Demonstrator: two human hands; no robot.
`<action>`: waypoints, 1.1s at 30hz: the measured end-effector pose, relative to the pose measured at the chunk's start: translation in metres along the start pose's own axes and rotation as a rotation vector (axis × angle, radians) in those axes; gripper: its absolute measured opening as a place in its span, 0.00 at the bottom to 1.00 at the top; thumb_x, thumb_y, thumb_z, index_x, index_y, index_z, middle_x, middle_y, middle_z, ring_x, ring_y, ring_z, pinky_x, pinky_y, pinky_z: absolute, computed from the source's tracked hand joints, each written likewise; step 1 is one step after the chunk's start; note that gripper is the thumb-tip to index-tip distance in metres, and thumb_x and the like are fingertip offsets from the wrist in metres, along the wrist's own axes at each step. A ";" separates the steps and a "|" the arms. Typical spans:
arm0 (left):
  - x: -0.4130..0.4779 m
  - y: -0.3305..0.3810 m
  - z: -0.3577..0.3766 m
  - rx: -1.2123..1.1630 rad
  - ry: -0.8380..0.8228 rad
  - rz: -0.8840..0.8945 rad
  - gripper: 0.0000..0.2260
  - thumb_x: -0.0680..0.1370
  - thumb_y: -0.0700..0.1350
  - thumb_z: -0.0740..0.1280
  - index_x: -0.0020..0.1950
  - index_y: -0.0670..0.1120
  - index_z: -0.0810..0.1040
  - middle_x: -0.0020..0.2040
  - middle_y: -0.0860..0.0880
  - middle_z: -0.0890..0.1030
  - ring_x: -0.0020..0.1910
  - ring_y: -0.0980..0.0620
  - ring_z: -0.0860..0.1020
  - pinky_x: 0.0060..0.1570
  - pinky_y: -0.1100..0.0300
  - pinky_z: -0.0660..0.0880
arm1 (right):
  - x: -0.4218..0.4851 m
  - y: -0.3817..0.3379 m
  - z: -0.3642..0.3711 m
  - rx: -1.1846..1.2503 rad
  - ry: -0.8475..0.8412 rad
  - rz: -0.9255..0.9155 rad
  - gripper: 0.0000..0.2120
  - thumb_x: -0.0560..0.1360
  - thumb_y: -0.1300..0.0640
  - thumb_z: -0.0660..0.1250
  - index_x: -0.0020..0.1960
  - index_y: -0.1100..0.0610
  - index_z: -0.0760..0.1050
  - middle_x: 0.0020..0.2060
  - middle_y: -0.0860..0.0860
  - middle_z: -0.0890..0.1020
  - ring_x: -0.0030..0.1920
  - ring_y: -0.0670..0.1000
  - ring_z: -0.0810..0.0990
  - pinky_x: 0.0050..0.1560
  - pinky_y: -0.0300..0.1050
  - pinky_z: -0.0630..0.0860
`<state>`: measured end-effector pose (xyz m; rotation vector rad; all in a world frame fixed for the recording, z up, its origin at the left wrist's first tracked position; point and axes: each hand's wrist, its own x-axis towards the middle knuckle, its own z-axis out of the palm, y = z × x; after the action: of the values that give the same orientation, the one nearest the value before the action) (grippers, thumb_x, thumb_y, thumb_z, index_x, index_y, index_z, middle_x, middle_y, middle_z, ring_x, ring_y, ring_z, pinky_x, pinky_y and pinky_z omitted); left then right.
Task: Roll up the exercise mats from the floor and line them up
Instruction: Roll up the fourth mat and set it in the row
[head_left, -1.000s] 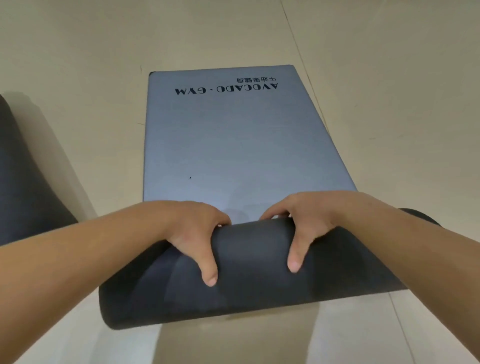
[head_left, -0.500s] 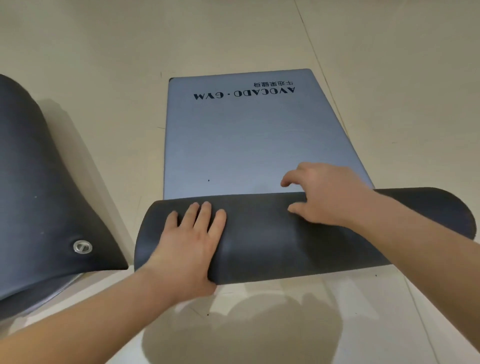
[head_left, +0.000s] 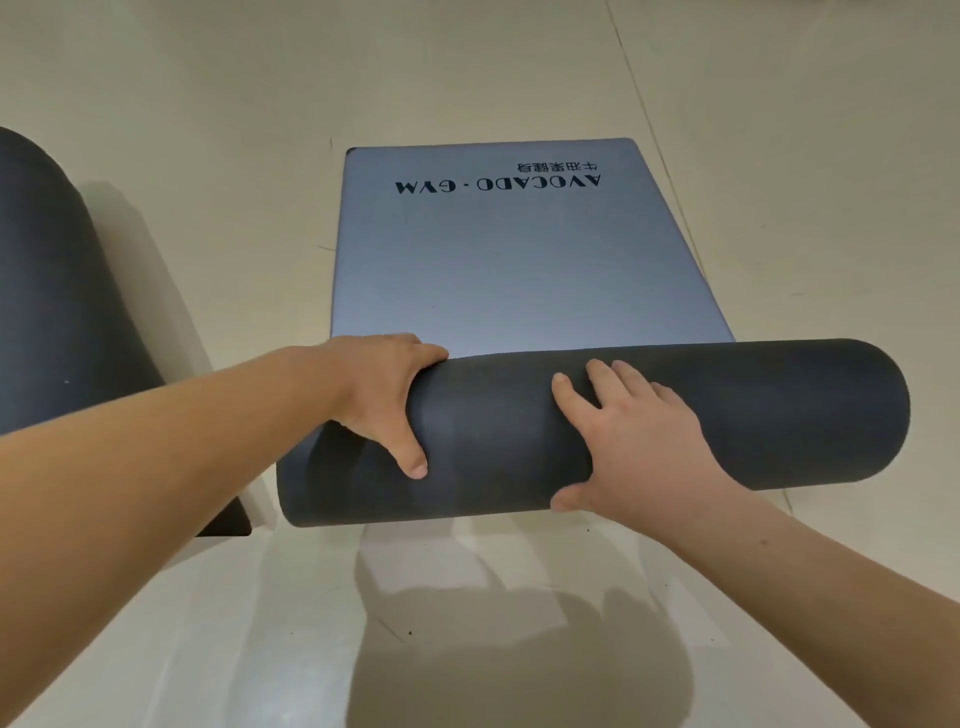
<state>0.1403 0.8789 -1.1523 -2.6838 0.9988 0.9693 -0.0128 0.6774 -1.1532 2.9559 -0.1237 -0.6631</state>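
The fingers of the left hand vanish behind the rolled mat. A second dark mat runs off the left edge, partly hidden under the left forearm.

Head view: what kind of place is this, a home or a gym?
Probably an indoor gym or fitness studio. The half-rolled exercise mat carries the print "AVOCADO · GYM", a second dark mat is at the left, and the floor is pale, smooth tile.
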 end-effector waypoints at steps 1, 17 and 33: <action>-0.003 0.001 0.002 0.070 0.079 -0.014 0.52 0.54 0.74 0.78 0.75 0.60 0.67 0.65 0.57 0.73 0.65 0.49 0.75 0.58 0.48 0.79 | 0.003 0.003 0.002 -0.011 0.000 -0.010 0.57 0.71 0.26 0.69 0.84 0.47 0.41 0.83 0.57 0.51 0.83 0.61 0.50 0.81 0.60 0.56; 0.025 0.011 0.067 0.269 0.281 -0.079 0.63 0.66 0.69 0.77 0.83 0.41 0.42 0.83 0.37 0.52 0.83 0.36 0.52 0.82 0.40 0.53 | 0.052 0.019 -0.019 0.109 0.099 -0.032 0.44 0.72 0.28 0.69 0.82 0.38 0.55 0.83 0.51 0.57 0.82 0.55 0.55 0.79 0.56 0.58; 0.004 0.018 0.046 0.257 0.281 -0.005 0.35 0.63 0.65 0.74 0.63 0.51 0.66 0.56 0.52 0.74 0.51 0.50 0.74 0.50 0.55 0.73 | 0.046 0.037 0.011 -0.079 0.179 -0.115 0.53 0.58 0.27 0.73 0.76 0.45 0.59 0.67 0.51 0.73 0.66 0.56 0.73 0.64 0.57 0.70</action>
<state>0.1071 0.8768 -1.1890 -2.6446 1.0794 0.4318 0.0219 0.6352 -1.1780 2.9448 0.0857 -0.4027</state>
